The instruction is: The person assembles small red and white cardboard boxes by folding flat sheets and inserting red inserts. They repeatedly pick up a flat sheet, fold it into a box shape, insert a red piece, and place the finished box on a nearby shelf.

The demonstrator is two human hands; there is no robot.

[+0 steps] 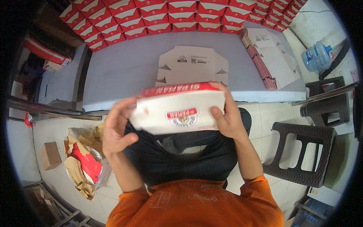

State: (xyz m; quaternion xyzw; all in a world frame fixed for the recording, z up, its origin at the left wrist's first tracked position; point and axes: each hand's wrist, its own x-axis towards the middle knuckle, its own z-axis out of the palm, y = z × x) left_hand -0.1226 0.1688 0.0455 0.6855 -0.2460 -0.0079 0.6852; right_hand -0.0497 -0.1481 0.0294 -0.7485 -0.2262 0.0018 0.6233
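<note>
A white and red cardboard food box (159,117) is held over my lap, just in front of the table edge. My right hand (231,117) grips its right end, thumb on the white printed face and fingers over the red edge. At the other end my left hand (118,128) is open, its fingers by the box's left edge and the thumb spread away. Whether those fingertips touch the box cannot be told. Behind the box, an unfolded white carton blank (194,68) lies flat on the grey table (124,72), partly hidden by it.
Rows of folded red and white boxes (157,19) are stacked along the table's back. A pile of flat blanks (280,64) lies at the right. Dark plastic stools (280,151) and a blue water jug (317,56) stand right; a torn package (89,162) and brown carton (50,156) sit left.
</note>
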